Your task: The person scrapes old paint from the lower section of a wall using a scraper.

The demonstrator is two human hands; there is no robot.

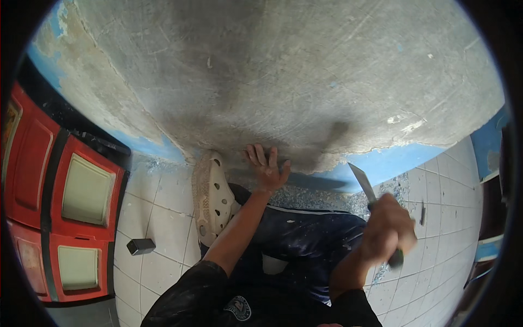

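Observation:
My left hand (266,168) rests with spread fingers against the lower part of a grey plaster wall (265,81). In my right hand (390,233), slightly blurred, is a hand tool with a flat metal blade (362,180) and a dark handle with some green; whether it is a knife or a scraper I cannot tell. The blade's tip points at the ragged edge between bare plaster and a band of blue paint (392,161). Contact between tip and wall is hard to judge. Below that band, paint and plaster chips (316,199) lie along the wall's foot.
A beige clog (212,196) on my foot stands close to the wall at left. Red cabinet doors (83,188) with pale panels rise at far left. On the white tiled floor (163,233) sit a small black box (141,246) and, at right, a thin dark piece (423,213).

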